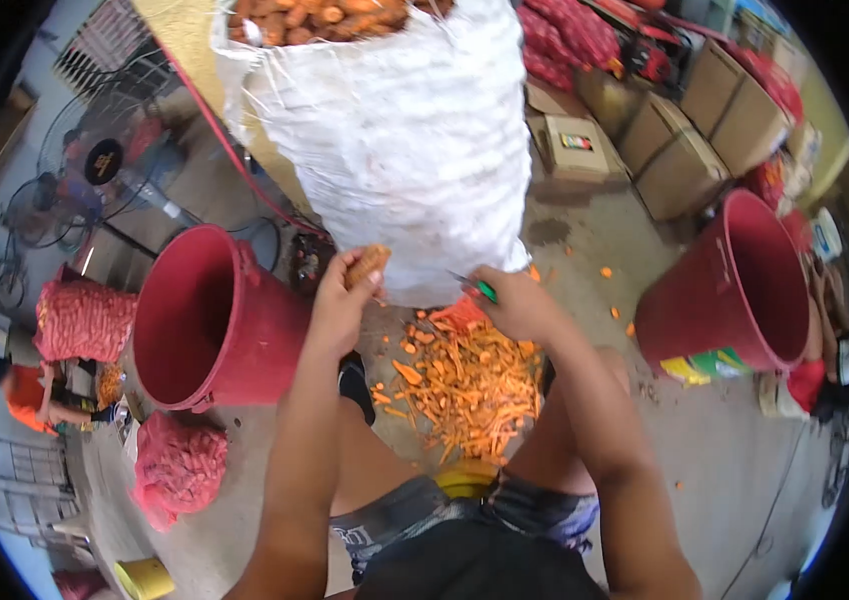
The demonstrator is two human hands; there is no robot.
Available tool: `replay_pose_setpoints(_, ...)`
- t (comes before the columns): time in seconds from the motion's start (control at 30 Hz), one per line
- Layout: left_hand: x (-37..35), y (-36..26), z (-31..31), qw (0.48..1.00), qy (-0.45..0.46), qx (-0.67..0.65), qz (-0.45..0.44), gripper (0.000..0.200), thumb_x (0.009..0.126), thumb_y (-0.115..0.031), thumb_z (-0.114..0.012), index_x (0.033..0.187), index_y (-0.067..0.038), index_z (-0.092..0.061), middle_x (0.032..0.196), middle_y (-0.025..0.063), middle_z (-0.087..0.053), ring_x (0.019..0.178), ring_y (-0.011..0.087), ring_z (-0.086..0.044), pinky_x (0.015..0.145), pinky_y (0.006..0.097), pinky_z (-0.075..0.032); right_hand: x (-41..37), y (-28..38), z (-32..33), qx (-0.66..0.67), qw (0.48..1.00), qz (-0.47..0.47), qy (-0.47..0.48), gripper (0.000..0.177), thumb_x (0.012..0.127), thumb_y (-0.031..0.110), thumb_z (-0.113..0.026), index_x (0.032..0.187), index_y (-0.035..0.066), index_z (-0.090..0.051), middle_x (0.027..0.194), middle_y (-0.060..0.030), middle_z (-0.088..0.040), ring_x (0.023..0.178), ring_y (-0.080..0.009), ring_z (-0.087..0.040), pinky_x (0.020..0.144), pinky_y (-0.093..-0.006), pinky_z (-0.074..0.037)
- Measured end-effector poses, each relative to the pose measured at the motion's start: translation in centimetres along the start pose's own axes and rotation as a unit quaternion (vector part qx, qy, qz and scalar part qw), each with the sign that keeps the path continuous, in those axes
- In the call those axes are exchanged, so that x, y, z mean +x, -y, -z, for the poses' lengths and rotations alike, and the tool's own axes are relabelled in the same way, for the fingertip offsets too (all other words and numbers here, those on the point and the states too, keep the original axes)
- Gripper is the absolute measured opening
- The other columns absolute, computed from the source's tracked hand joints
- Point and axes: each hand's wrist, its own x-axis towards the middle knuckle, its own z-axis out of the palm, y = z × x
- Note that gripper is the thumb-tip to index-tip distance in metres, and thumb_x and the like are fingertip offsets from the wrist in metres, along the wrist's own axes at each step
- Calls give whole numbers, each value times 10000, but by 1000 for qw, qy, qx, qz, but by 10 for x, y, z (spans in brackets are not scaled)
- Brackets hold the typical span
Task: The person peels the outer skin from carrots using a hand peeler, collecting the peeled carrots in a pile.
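Observation:
My left hand (343, 300) is closed around an unpeeled, brownish-orange carrot (370, 264), holding it in front of the white sack. In my right hand (517, 305) is a green-handled peeler (485, 290), its thin dark end pointing left toward the carrot; the two are apart. Between my legs lies a pile of orange carrot peelings (470, 385) with cut ends among them, partly hidden by my right hand. A tall white woven sack (400, 150) stands just beyond both hands, and carrots (330, 18) fill its open top.
Red bins stand at the left (220, 315) and right (720, 290). Red mesh sacks (180, 465) lie on the left floor, near a person in an orange shirt (30, 398). Cardboard boxes (670, 155) are at the back right. A fan (103, 160) stands at the back left.

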Motion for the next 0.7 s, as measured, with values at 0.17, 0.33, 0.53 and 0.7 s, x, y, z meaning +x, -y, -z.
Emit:
replay_pose_setpoints(0.17,-50,53,-36,997,-1,-79,19,368,992,-59,-704,1276,11,-480,1123,96,-633,902,164,-646,808,318,-557,-6,-6,-44,-1,1000,2,11,288,882,120,-640,1161,74,-693,994,-268,-727,985,-465,-694,871,-529,-547)
replay_pose_setpoints(0.33,-64,64,-41,999,-32,-40,17,390,968,-96,-758,1214,19,-478,1085,130,-657,898,135,-661,790,296,-563,-7,0,-76,-23,999,-39,23,350,861,140,-659,1187,16,-690,1024,-280,-730,1013,-462,-696,917,-528,-551)
replay_pose_setpoints(0.53,-75,74,-43,983,-42,166,-66,373,967,-114,-765,1199,7,-498,1098,102,-643,975,156,-635,856,325,-550,1,8,-84,-56,993,-81,70,360,859,125,-658,1196,0,-688,1047,-298,-722,1030,-465,-696,939,-513,-555)
replay_pose_setpoints(0.7,-76,81,-33,989,70,-130,-18,402,997,-128,-722,1298,-34,-472,1061,102,-636,938,173,-638,819,339,-549,-1,-48,-111,-128,982,-81,116,381,851,84,-646,1223,24,-700,1128,-267,-728,1120,-422,-684,946,-492,-558)
